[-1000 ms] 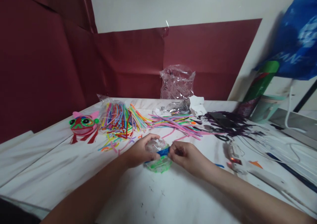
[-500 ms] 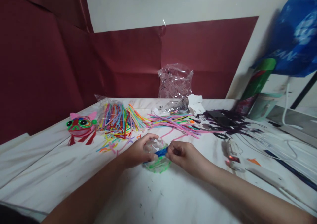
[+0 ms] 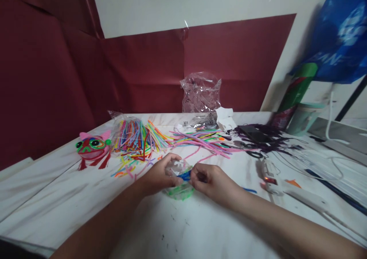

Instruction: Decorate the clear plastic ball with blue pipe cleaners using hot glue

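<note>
Near the middle of the table, my left hand (image 3: 160, 175) is curled around the side of a clear round plastic piece (image 3: 181, 192) edged with green fuzzy pipe cleaner. Across its middle lies a blue pipe cleaner (image 3: 185, 175). The fingertips of my right hand (image 3: 210, 178) are pinched on the blue pipe cleaner at the piece's right side. A blue end (image 3: 249, 190) shows beyond my right forearm; whether it belongs to the same pipe cleaner is hidden. My fingers cover part of the round piece.
A pink and green animal head (image 3: 93, 148) with red tassels stands at the left. Behind are bagged pipe cleaners (image 3: 130, 135), loose strands (image 3: 200, 140), scissors (image 3: 254, 154) and dark purple cords (image 3: 272, 136). A glue gun (image 3: 271, 178) with a lit red light lies right, with its cable.
My right hand has shifted slightly left along the blue pipe cleaner. A blue end now shows to the right of my forearm. My left hand keeps its grip on the round piece.
</note>
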Available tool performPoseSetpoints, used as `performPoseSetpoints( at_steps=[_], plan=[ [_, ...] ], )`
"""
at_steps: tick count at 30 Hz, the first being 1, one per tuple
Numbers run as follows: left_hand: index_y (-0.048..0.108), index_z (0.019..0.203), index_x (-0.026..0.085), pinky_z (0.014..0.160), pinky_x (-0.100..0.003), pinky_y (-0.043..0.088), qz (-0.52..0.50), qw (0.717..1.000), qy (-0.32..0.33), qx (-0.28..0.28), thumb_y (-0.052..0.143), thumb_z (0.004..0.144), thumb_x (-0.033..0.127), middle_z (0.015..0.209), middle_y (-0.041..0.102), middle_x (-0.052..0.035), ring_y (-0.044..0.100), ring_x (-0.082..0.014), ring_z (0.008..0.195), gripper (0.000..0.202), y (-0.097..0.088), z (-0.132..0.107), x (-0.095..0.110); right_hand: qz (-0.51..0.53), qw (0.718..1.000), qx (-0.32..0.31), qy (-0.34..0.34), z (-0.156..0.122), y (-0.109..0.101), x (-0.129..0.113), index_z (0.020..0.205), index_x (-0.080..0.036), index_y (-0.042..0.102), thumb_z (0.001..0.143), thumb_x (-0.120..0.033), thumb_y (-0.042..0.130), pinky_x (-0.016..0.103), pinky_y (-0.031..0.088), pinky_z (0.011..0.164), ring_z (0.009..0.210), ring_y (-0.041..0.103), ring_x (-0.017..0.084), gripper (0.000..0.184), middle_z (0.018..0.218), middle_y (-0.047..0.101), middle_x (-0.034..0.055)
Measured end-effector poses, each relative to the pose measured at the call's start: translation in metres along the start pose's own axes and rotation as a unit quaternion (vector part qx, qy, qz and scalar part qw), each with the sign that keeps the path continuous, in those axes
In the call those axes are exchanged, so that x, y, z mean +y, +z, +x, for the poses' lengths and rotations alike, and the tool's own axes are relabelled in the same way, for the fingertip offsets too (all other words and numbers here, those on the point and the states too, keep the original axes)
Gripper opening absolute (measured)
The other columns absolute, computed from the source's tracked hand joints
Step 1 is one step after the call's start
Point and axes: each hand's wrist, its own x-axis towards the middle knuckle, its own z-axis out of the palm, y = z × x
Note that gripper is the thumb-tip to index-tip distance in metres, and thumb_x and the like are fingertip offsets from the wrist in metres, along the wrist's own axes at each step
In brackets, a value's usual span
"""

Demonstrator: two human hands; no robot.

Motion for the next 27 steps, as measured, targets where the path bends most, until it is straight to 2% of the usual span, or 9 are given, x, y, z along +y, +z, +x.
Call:
performPoseSetpoints(
  at_steps=[7,17,23,27],
  plan=[
    [0.046,0.111,0.02,0.066,-0.023,0.038,0.022,1.0,-0.006,0.009,0.074,0.06,0.032,0.096,0.055,-0.0006,0.052,-0.0157,0.08,0.059,-0.0009,-0.0011,0.0001,0.024,1.0,-0.005,0.004,0.0,-0.0017,0.0072,0.067,-0.018,0.053,0.075,-0.018,0.053,0.02,0.029,0.049,0.052,0.038,0.009,0.008,0.057,0.047,-0.0052],
    [0.043,0.115,0.022,0.071,-0.025,0.039,0.002,1.0,0.003,-0.018,0.076,0.061,0.033,0.101,0.056,-0.0025,0.054,-0.0176,0.085,0.064,-0.0025,0.0019,-0.0071,0.0,1.0,0.001,0.009,0.0001,-0.0017,0.0034,0.065,-0.019,0.052,0.072,-0.014,0.052,0.021,0.029,0.049,0.052,0.04,0.01,0.008,0.056,0.047,-0.005],
    [0.045,0.112,0.02,0.072,-0.026,0.039,0.002,1.0,0.015,-0.008,0.077,0.06,0.036,0.105,0.055,-0.0043,0.053,-0.0199,0.091,0.064,-0.0006,0.0004,-0.0039,-0.003,1.0,0.002,0.002,0.0007,-0.0012,0.0045,0.065,-0.018,0.053,0.073,-0.014,0.052,0.021,0.03,0.05,0.053,0.041,0.01,0.008,0.057,0.048,-0.0048],
    [0.044,0.111,0.022,0.071,-0.025,0.039,0.013,1.0,0.007,-0.007,0.074,0.063,0.033,0.103,0.054,-0.0018,0.052,-0.0186,0.089,0.058,-0.0009,-0.0005,-0.0027,-0.003,1.0,-0.003,-0.01,0.0009,-0.0024,0.0043,0.065,-0.018,0.053,0.072,-0.012,0.051,0.02,0.03,0.05,0.053,0.041,0.009,0.009,0.057,0.048,-0.0049]
  ],
)
